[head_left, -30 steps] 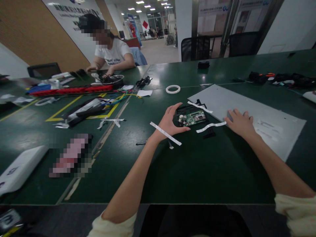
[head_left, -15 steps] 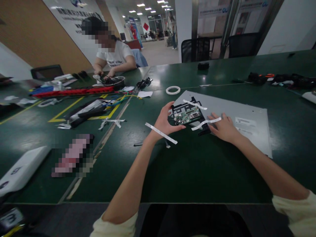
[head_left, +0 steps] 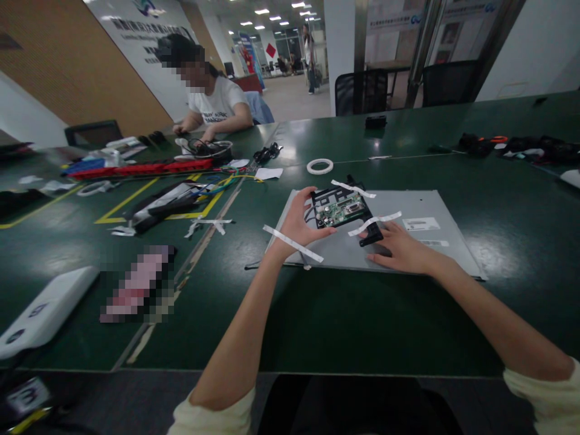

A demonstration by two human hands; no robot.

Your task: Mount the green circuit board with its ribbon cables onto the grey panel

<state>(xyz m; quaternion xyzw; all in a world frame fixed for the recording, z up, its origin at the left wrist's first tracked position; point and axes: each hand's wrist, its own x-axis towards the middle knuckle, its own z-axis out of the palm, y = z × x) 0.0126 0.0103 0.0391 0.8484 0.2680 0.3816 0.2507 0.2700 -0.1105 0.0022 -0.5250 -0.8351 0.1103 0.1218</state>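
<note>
Circuit board (head_left: 341, 211) (green) in left hand (head_left: 296, 226)

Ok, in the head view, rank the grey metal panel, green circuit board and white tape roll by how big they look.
1. grey metal panel, clearly largest.
2. green circuit board.
3. white tape roll: looks smaller, but it lies farther off, so that's unsure.

The circuit board (head_left: 341, 211) lies on the panel (head_left: 408, 238) at frame centre; a tape roll (head_left: 319, 165) sits behind it on the tabletop (head_left: 362, 320).
</note>
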